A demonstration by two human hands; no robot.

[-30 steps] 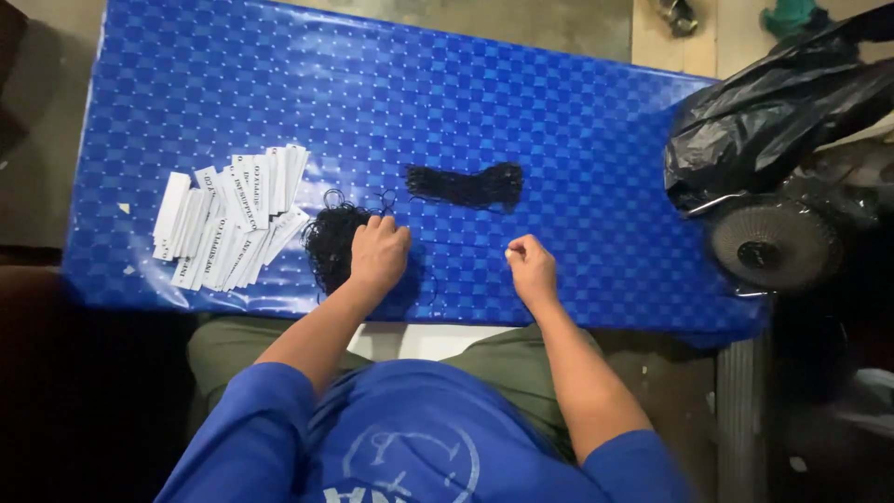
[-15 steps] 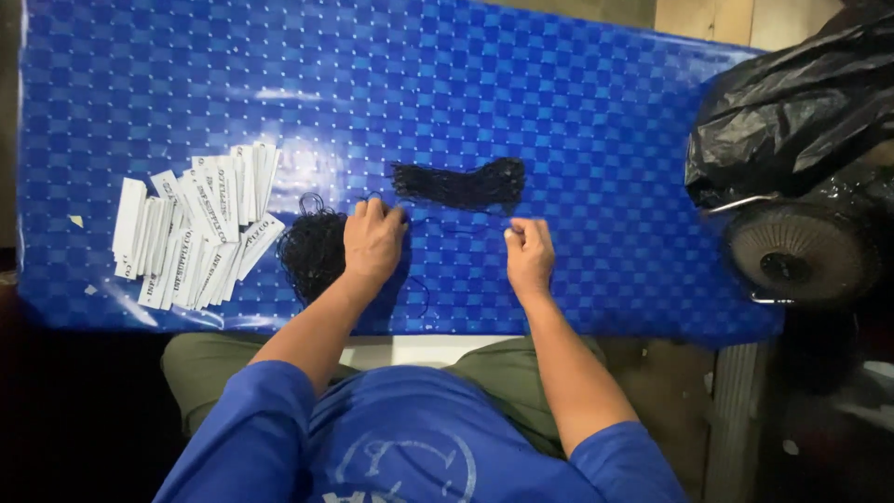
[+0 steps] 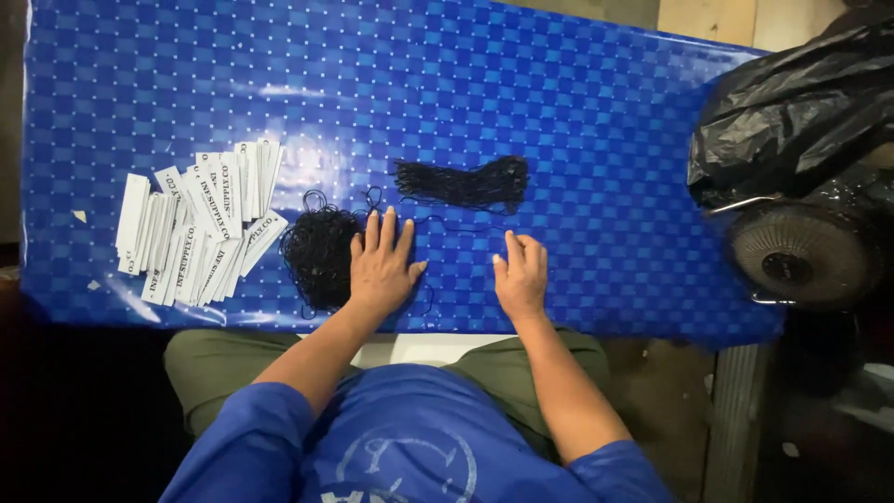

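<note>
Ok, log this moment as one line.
left hand flat on table beside loose black string pile | right hand on blue table | string bundle beyond

desk: glossy blue, small checker weave pattern | loose cord tangle, 9 o'clock of left hand: black | tidy cord bundle, 12 o'clock: black | paper tags: white, dark print | plastic bag, 2 o'clock: shiny black | shirt sleeves: blue | trousers: olive green

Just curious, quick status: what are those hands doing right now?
Left hand flat on table, beside black string tangle. Right hand fingertips on loose string. White tags far left. Nothing blocking.
</note>
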